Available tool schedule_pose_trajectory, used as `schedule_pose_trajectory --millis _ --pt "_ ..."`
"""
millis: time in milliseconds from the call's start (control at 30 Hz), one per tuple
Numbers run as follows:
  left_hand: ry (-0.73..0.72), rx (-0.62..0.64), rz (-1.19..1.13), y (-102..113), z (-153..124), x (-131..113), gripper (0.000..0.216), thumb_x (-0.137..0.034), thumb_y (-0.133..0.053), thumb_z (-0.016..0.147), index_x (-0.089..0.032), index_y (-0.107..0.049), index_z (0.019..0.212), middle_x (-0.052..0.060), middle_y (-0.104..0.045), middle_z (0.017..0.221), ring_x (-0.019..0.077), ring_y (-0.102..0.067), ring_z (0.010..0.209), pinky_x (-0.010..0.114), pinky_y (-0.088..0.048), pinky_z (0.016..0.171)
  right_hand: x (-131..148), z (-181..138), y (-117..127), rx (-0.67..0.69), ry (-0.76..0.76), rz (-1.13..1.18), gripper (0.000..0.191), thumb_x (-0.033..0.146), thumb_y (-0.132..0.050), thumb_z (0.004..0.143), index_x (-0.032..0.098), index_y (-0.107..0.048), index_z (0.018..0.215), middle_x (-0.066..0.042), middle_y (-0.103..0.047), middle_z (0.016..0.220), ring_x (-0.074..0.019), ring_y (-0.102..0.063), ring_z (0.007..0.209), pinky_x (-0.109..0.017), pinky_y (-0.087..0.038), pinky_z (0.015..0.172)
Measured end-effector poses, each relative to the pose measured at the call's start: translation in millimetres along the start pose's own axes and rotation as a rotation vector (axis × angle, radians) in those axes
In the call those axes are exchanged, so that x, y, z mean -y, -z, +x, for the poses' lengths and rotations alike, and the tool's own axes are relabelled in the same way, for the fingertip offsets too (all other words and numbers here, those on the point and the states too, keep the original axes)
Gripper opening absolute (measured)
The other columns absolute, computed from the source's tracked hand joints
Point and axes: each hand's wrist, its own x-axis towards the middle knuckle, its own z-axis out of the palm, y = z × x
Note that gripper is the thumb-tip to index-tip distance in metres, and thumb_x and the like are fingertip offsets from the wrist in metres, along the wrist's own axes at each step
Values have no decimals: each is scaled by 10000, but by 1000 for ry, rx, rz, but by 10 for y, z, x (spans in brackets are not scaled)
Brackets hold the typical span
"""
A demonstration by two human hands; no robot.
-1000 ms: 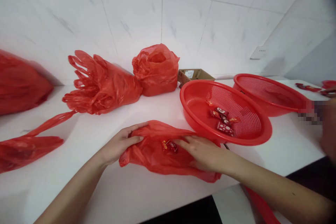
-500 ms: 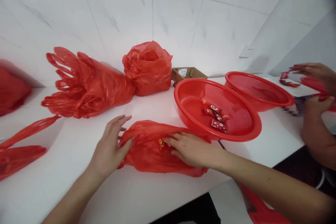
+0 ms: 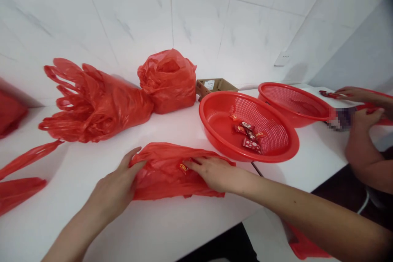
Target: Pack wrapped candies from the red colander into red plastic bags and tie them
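A thin red plastic bag [image 3: 158, 182] lies flattened on the white table in front of me. My left hand [image 3: 118, 184] is closed on its left edge, with the thumb on top and the other fingers partly hidden. At the bag's right half, my right hand [image 3: 213, 171] reaches over the plastic, its fingertips closed on a small red wrapped candy [image 3: 184, 167] with yellow print. Just beyond the right hand stands a red perforated basket [image 3: 215, 131] holding several small wrapped candies [image 3: 251, 144] in red and brown wrappers.
Two bulging red plastic bundles, one with loose handles [image 3: 101, 104] and one rounder [image 3: 168, 82], stand by the tiled wall. A cardboard box [image 3: 225, 85] and a second red basket [image 3: 294, 98] are behind. Another person's hands [image 3: 367, 118] work at the right.
My left hand has closed from spread fingers onto the bag's edge. The candy at my right fingertips shows more plainly. The other person's far hand has come down to the table.
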Motion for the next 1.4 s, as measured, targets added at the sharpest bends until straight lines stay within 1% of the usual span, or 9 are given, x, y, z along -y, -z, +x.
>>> schedule_pose_trajectory --millis 267,400,500,600,867,1000,1100,1233,1400 --pt "-262 -120 -324 173 -55 -127 506 -326 -559 806 -419 -569 1303 -54 -220 1583 348 -372 1373 493 -409 1055 204 -440 753 -94 126 232 576 283 -495 924 325 -324 1473 -69 -573 1300 -224 -597 1081 -317 -514 817" --pt "-231 -183 -317 165 -67 -195 481 -381 -558 826 -406 -569 1307 -60 -109 1607 349 -376 1370 477 -400 1064 -493 -405 1175 -369 -97 248 437 332 -512 925 320 -476 1361 -27 -622 1211 -191 -613 1024 -307 -484 846" --pt "-228 -106 -317 124 -62 -206 481 -388 -567 826 -395 -575 1307 -31 -307 1554 325 -445 1328 435 -422 1058 -1300 -264 1062 -228 -425 61 432 280 -688 786 177 -625 1201 -102 -659 1079 -245 -614 999 -342 -448 862" --pt "-197 19 -374 99 -65 -228 466 -400 -564 828 -387 -592 1292 -5 -523 1416 315 -495 1289 444 -423 1055 -1879 -221 742 -117 -513 57 478 296 -763 700 121 -649 1130 -111 -668 910 -230 -643 852 -326 -462 758" --pt "-46 154 -835 202 -90 -250 700 -445 -616 799 -342 -389 1453 13 -480 1449 336 -442 1323 443 -469 1007 -2230 -247 458 -102 -493 31 266 238 -697 696 177 -615 941 -53 -640 825 -206 -614 756 -295 -440 688" --pt "-14 219 -1017 167 -33 -245 726 -429 -637 798 -330 -366 1465 20 -375 1514 325 -407 1349 444 -450 1029 -2020 -239 735 -263 -461 59 199 236 -631 753 177 -556 928 -50 -643 875 -195 -612 811 -292 -447 725" --pt "5 206 -1078 132 -5 -247 747 -400 -652 797 -328 -344 1473 40 -349 1528 331 -386 1361 478 -433 1040 -1447 -291 971 -460 -281 474 229 339 -607 814 194 -512 964 -33 -645 896 -171 -634 806 -283 -490 715" --pt "22 246 -1102 143 -10 -267 798 -372 -658 806 -312 -271 1502 54 -324 1544 325 -348 1385 480 -401 1073 -391 -364 964 -229 -9 860 306 426 -630 818 211 -559 1023 -31 -662 946 -168 -657 805 -287 -530 687" --pt "17 320 -1111 180 -27 -288 844 -361 -636 833 -271 -168 1530 84 -278 1563 341 -236 1427 519 -362 1098 239 -226 487 -134 69 534 343 442 -677 803 277 -621 1099 -59 -666 1088 -240 -637 962 -339 -529 776"
